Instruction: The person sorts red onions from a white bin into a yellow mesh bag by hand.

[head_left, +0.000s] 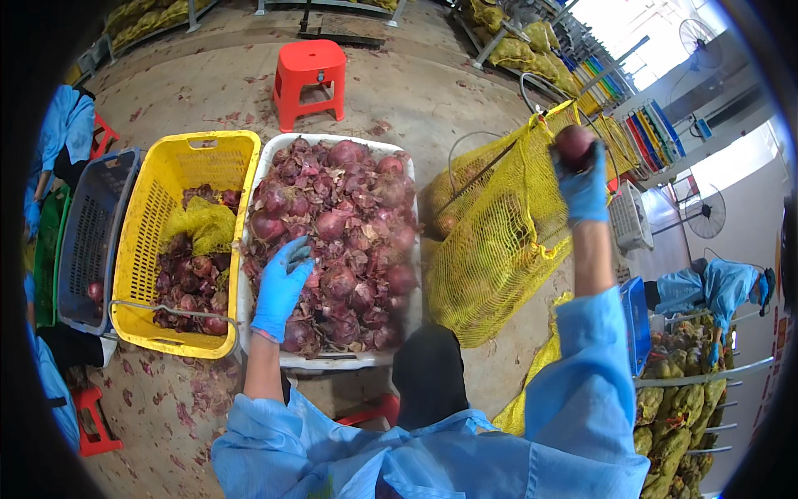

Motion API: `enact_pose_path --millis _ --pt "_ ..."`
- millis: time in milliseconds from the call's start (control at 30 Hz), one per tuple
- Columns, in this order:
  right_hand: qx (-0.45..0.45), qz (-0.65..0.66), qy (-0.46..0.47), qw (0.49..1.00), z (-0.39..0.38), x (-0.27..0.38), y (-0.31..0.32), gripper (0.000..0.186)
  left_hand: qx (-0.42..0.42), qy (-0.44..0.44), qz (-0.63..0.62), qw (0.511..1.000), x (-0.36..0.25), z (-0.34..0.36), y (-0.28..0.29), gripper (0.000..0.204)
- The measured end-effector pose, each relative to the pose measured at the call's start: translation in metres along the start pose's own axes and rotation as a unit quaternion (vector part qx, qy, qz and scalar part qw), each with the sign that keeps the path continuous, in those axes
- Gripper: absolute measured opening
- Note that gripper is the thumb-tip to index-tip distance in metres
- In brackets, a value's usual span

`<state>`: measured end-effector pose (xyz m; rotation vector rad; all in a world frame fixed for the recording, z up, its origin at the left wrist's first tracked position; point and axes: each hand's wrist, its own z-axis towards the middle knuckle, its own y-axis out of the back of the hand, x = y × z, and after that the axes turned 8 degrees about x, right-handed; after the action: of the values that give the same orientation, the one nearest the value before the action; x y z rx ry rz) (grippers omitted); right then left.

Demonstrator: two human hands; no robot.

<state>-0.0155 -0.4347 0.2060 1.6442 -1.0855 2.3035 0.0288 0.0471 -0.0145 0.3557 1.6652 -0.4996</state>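
Up at the right, my right hand (585,190), in a blue glove with dark fingertips, is closed around a red onion (575,145). It is raised beside the top of a yellow mesh bag (490,266), through whose netting rounded onions show. My left hand (281,293), also blue-gloved, hovers over the near left part of a white tub (332,363). Its fingers are apart and slightly bent, with nothing visible in them. Red onions (339,281) and loose papery skins fill the tub.
Left of the tub stands a yellow crate (137,249) with dark onions and yellow netting, then a grey-blue crate (93,241). A red stool (309,81) is beyond the tub. Co-workers are at the left edge and right, where filled mesh bags (677,407) are stacked.
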Motion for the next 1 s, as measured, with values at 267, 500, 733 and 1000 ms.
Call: enact_pose_path --millis 267,500,733,1000 --pt "0.027 -0.195 -0.042 0.979 0.016 -0.060 -0.004 0.033 -0.121 -0.030 -0.083 0.989 0.001 0.004 0.029 0.037" --pt "0.440 -0.478 -0.134 0.749 -0.108 -0.277 -0.202 0.072 -0.195 -0.007 -0.150 0.969 -0.020 -0.011 0.045 0.037" --pt "0.417 -0.685 0.014 0.597 -0.123 -0.353 -0.253 0.071 -0.178 -0.025 -0.137 0.974 -0.015 -0.014 0.056 0.042" --pt "0.314 0.167 -0.434 0.828 -0.168 -0.291 -0.212 0.041 -0.076 -0.068 -0.118 0.988 -0.030 -0.016 0.031 0.066"
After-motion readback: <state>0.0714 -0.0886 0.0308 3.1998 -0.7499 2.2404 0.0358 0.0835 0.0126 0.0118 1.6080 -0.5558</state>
